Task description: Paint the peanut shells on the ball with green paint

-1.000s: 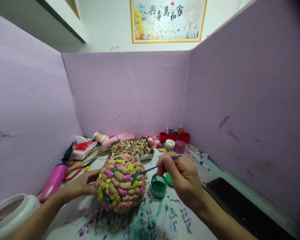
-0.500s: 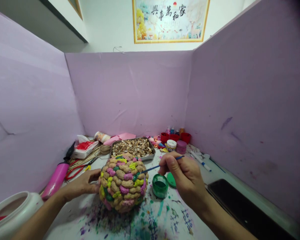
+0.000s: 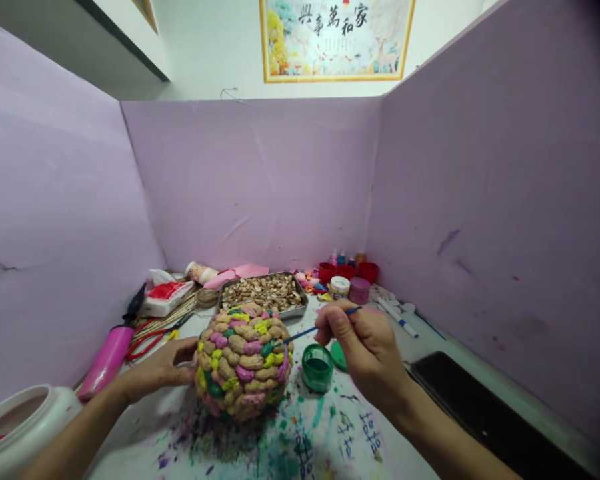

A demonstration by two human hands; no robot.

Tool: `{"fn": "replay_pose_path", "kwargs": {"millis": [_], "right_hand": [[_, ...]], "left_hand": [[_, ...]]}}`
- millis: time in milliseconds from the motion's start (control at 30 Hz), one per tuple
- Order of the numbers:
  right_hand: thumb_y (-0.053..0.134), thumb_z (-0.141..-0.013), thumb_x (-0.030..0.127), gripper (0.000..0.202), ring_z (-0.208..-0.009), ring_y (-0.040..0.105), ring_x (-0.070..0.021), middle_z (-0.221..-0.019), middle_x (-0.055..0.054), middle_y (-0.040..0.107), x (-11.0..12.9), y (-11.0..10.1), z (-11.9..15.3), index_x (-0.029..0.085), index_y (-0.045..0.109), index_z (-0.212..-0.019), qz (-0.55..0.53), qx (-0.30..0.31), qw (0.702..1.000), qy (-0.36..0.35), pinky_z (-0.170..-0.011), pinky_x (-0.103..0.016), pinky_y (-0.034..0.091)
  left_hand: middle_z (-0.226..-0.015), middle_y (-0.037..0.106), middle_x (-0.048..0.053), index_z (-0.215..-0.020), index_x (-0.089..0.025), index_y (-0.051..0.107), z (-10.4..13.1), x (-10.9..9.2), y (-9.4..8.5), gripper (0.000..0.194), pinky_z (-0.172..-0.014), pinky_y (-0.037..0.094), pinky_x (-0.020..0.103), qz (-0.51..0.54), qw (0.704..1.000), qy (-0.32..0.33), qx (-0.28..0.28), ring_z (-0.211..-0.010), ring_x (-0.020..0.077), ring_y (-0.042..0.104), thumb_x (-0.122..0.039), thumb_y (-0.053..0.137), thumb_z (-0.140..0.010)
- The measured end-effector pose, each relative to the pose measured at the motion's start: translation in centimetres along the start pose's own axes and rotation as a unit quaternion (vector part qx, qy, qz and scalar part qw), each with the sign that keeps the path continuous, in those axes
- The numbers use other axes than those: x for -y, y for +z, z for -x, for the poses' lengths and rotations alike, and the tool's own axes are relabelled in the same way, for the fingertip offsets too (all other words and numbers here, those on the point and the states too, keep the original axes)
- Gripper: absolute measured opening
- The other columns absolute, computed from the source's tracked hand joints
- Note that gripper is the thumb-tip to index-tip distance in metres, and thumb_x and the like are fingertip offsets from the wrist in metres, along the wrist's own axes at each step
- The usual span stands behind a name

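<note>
A round ball covered in peanut shells (image 3: pixel 243 363) sits on the paint-stained table, some shells painted pink, yellow or green, others bare. My left hand (image 3: pixel 173 365) holds its left side, thumb and fingers curved against the shells, the fingertips partly hidden behind it. Pinched in my right hand (image 3: pixel 357 337) is a thin blue paintbrush (image 3: pixel 303 334). Its tip touches a green-painted shell (image 3: pixel 269 349) on the ball's right side. Just below the brush stands an uncapped jar of green paint (image 3: pixel 317 369), with its green lid (image 3: pixel 339 357) lying beside it.
Behind the ball is a metal tray (image 3: pixel 300 311) of peanut shells. Paint pots (image 3: pixel 359 291) and red cups (image 3: pixel 367 271) stand at the back right. Red-handled scissors (image 3: pixel 147 345), a pink pump (image 3: pixel 107 360) and a white tub (image 3: pixel 35 420) are left; a black phone (image 3: pixel 480 407) is right.
The brush tip has moved slightly along the same shell, and its green patch looks a little larger. The whole view has shifted slightly; my left hand stays on the ball.
</note>
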State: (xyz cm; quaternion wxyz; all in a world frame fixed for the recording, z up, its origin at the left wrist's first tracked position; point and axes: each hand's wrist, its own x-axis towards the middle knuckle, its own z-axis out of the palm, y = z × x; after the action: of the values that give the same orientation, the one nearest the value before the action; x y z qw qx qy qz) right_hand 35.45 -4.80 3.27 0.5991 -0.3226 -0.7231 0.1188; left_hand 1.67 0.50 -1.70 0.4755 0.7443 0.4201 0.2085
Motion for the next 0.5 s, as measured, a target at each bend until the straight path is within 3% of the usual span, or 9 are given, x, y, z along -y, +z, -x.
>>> {"fn": "replay_pose_path", "kwargs": {"millis": [500], "right_hand": [[0.039,-0.094,0.025,0.033,-0.051,0.058,-0.0119,-0.057,-0.001,0.059,0.00,0.14,0.26,0.018,0.059,-0.068,0.019,-0.025,0.999,-0.009,-0.051,-0.025,0.045]], "left_hand": [[-0.134,0.056,0.006,-0.136,-0.026,0.047,0.05,0.09,0.10,0.084,-0.104,0.038,0.045,0.006,1.000,-0.003,0.002,-0.124,0.0358,0.046,-0.065,0.069,-0.065]]}}
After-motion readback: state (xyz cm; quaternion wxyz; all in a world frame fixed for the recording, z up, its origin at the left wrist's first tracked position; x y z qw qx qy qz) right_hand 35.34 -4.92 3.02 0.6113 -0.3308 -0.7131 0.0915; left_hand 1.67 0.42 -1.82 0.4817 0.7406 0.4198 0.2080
